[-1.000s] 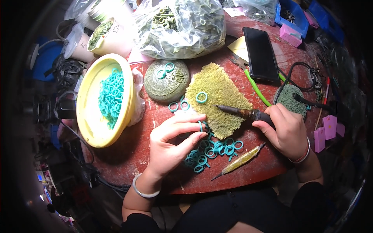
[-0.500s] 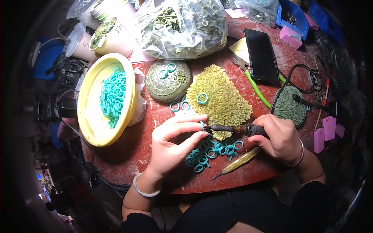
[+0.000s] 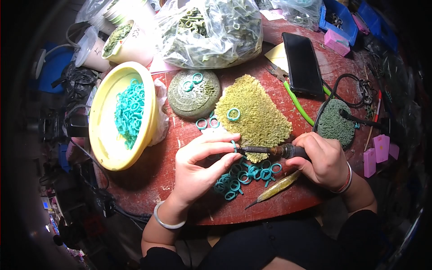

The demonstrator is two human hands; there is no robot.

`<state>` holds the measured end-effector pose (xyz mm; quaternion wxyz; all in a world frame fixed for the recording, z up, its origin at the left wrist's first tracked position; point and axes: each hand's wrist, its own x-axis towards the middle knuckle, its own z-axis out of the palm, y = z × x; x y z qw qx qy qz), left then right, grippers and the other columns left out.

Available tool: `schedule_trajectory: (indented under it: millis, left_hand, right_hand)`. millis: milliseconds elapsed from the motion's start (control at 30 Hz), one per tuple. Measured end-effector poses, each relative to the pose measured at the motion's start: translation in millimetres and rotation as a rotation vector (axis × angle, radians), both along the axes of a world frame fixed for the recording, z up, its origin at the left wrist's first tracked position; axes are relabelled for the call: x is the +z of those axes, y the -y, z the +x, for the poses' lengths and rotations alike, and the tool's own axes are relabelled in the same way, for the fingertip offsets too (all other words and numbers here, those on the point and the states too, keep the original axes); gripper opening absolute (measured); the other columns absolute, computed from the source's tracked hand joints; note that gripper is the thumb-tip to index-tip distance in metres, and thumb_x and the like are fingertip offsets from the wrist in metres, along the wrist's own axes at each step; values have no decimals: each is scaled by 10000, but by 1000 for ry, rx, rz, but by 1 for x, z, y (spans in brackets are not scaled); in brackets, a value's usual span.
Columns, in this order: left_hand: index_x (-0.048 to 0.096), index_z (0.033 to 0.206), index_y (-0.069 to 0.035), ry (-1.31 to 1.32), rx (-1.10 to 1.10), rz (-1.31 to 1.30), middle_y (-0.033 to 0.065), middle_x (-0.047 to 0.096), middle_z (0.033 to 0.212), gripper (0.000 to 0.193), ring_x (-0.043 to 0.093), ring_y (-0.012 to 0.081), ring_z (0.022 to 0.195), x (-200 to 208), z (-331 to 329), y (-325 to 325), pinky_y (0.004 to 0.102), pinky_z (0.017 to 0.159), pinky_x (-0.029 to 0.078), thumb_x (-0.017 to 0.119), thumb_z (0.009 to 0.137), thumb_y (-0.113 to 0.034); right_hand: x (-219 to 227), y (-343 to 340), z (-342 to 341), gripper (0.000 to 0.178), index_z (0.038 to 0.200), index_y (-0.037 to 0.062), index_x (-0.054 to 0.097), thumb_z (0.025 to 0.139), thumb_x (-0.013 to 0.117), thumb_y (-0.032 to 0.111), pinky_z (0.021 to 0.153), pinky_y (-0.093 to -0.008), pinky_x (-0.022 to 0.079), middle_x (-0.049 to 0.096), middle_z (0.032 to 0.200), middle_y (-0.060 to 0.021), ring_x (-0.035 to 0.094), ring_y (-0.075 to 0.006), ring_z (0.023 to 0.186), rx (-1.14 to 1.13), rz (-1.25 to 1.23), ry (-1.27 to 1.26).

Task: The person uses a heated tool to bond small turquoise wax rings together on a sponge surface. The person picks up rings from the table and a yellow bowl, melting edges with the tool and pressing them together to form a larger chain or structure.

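Observation:
My left hand (image 3: 195,164) pinches a small teal wax ring (image 3: 234,146) between thumb and fingers, over the near tip of the yellow sponge-like pad (image 3: 265,117). From the right, my right hand (image 3: 321,159) grips the dark handle of a soldering iron (image 3: 283,150). Its thin tip meets or nearly meets the ring; contact is too small to make out. Below the iron lies a pile of teal rings (image 3: 245,175). A yellow-handled pointed tool (image 3: 279,186) rests beside them. One loose ring (image 3: 233,114) sits on the pad.
At left, a yellow bowl (image 3: 100,130) holds many teal rings. Behind the pad are a round greenish stone-like block (image 3: 193,99) with two rings on it and a filled plastic bag (image 3: 211,40). Farther right lie a phone (image 3: 302,63), green-handled pliers (image 3: 297,101) and a green pad (image 3: 337,126).

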<state>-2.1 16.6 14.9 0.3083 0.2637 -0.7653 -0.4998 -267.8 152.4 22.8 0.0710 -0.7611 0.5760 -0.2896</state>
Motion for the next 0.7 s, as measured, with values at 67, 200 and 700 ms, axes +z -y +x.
schedule_trajectory:
  millis: [67, 200, 700]
  left_hand:
    - [791, 999, 12, 4, 0, -1, 165, 779, 1140, 193, 728, 249, 1059, 1, 0, 0, 374, 967, 553, 858, 818, 11]
    - [790, 997, 13, 5, 1, -13, 164, 779, 1143, 194, 728, 245, 1062, 2, -1, 0, 373, 968, 553, 859, 816, 13]
    - [792, 1013, 11, 7, -9, 6, 162, 779, 1139, 196, 730, 244, 1055, 2, 0, 0, 369, 965, 554, 845, 824, 24]
  right_hand:
    - [0, 0, 0, 382, 936, 17, 601, 864, 841, 306, 534, -341, 521, 597, 806, -88, 651, -245, 633, -3, -7, 14]
    - [0, 0, 0, 377, 933, 21, 599, 869, 837, 307, 535, -343, 520, 594, 802, -86, 649, -245, 633, -7, -5, 6]
    - [2, 0, 0, 364, 932, 15, 604, 873, 838, 287, 526, -363, 509, 590, 789, -95, 641, -267, 615, -37, -40, 56]
